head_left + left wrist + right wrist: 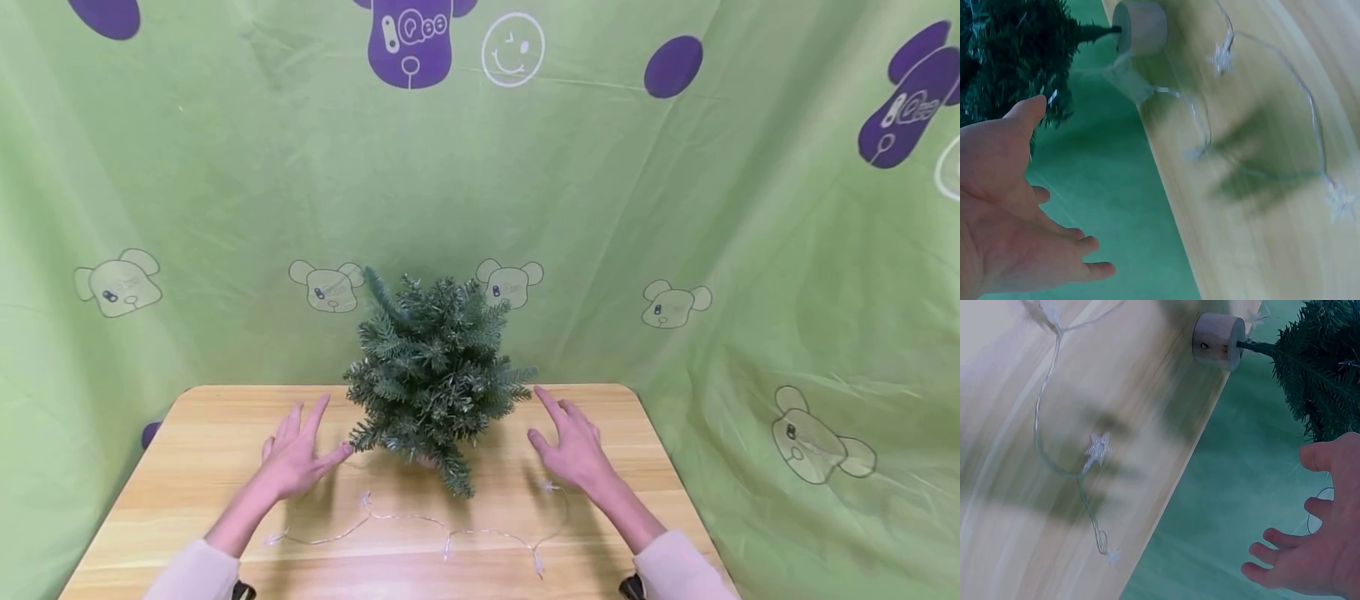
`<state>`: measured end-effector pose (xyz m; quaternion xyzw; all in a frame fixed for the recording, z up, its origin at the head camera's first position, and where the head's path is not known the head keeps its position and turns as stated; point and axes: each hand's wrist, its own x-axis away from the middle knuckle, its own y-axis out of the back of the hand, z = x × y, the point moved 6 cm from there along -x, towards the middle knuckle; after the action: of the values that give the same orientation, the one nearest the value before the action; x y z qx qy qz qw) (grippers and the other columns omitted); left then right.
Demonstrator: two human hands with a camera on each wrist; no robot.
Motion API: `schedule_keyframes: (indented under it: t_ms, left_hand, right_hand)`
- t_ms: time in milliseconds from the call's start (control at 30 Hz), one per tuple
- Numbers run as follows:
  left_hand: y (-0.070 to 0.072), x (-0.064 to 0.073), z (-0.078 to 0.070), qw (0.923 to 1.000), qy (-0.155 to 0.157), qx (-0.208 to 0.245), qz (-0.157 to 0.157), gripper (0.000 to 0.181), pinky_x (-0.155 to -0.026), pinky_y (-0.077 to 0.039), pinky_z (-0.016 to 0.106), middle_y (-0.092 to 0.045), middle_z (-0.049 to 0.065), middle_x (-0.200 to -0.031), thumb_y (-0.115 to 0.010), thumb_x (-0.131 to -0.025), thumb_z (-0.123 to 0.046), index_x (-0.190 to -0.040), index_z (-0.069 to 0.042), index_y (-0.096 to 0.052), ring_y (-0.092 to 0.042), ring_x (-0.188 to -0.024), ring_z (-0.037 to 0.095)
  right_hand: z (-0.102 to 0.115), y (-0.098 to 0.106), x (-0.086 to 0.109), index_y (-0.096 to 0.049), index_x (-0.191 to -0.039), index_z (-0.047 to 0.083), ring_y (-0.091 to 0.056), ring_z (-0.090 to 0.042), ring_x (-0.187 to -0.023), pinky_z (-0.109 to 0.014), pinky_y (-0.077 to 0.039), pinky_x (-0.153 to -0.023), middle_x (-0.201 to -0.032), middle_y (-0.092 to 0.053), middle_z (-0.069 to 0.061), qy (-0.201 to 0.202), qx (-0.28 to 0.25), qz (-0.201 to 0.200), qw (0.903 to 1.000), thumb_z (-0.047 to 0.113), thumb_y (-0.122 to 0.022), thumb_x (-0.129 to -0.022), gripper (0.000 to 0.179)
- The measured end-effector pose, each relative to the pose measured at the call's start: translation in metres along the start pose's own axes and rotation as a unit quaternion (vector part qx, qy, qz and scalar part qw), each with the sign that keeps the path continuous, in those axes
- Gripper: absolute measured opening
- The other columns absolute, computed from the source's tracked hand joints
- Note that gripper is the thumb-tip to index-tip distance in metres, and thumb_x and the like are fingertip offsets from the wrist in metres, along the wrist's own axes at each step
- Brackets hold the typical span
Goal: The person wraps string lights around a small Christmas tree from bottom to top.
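Observation:
A small artificial Christmas tree (pixel 435 367) stands upright near the table's far edge, on a round pale wooden base (pixel 1217 341). To its left is my left hand (pixel 296 458), fingers spread and holding nothing. Its thumb tip meets a lower branch in the head view; whether they touch, I cannot tell. On the other side my right hand (pixel 573 450) is likewise spread, its index fingertip close to a branch tip. A thin wire string of star lights (pixel 408 517) lies across the table in front of the tree. One clear star (pixel 1098 449) shows sharply in the right wrist view.
The wooden table (pixel 165 500) has rounded far corners. Behind it and at both sides hangs a green curtain (pixel 225 167) printed with bear figures. A small pale translucent box (pixel 1130 82) sits on the wire beside the base in the left wrist view.

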<state>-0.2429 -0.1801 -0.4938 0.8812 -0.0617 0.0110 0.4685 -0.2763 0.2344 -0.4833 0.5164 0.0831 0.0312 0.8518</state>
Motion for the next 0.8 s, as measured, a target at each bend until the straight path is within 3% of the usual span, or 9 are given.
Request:
schedule_keyframes:
  t_ms: [133, 267, 400, 600, 800]
  left_hand:
    - [-0.007, 0.004, -0.005, 0.9993, -0.007, 0.025, 0.028, 0.1, -0.109, -0.014, 0.081, -0.007, 0.044, -0.157, -0.064, -0.094, -0.055, -0.162, -0.008, -0.008, -0.015, -0.144, 0.064]
    - [-0.013, 0.009, -0.006, 0.9947, -0.014, 0.081, 0.062, 0.104, -0.111, -0.024, 0.077, -0.016, 0.043, -0.157, -0.07, -0.091, -0.051, -0.16, 0.0, -0.011, -0.023, -0.143, 0.062]
    - [-0.021, 0.012, 0.0, 0.9876, 0.015, 0.121, 0.099, 0.105, -0.108, -0.035, 0.073, -0.028, 0.043, -0.152, -0.074, -0.087, -0.051, -0.155, 0.007, -0.02, -0.036, -0.136, 0.062]
    - [-0.036, 0.012, 0.01, 0.9819, 0.045, 0.144, 0.115, 0.083, -0.098, -0.05, 0.066, -0.052, 0.041, -0.134, -0.079, -0.084, -0.039, -0.143, 0.009, -0.045, -0.055, -0.12, 0.055]
    - [-0.053, 0.011, 0.019, 0.9732, 0.059, 0.181, 0.129, 0.064, -0.091, -0.055, 0.059, -0.067, 0.025, -0.114, -0.083, -0.08, -0.023, -0.131, 0.007, -0.057, -0.066, -0.101, 0.035]
  right_hand:
    - [0.001, -0.005, 0.003, -0.027, -0.16, 0.031, -0.038, -0.052, -0.141, -0.076, -0.027, -0.111, -0.155, -0.039, -0.03, -0.003, -0.027, 0.009, 0.9996, 0.033, -0.064, -0.097, 0.074]
    - [0.004, -0.008, 0.005, -0.038, -0.156, 0.022, -0.048, -0.05, -0.135, -0.073, -0.038, -0.106, -0.152, -0.047, -0.024, 0.007, -0.065, 0.005, 0.9979, 0.026, -0.066, -0.096, 0.067]
    - [0.006, -0.014, 0.007, -0.05, -0.149, 0.015, -0.061, -0.045, -0.12, -0.064, -0.05, -0.099, -0.14, -0.06, -0.023, 0.012, -0.104, 0.01, 0.9944, 0.018, -0.067, -0.095, 0.056]
    - [0.004, -0.031, 0.012, -0.06, -0.139, 0.012, -0.069, -0.033, -0.1, -0.048, -0.059, -0.085, -0.116, -0.07, -0.019, -0.025, -0.148, 0.048, 0.9876, 0.01, -0.069, -0.091, 0.049]
    - [0.003, -0.049, 0.018, -0.065, -0.129, 0.007, -0.069, -0.023, -0.093, -0.037, -0.061, -0.079, -0.105, -0.072, -0.013, -0.05, -0.215, 0.109, 0.9691, 0.0, -0.068, -0.081, 0.049]
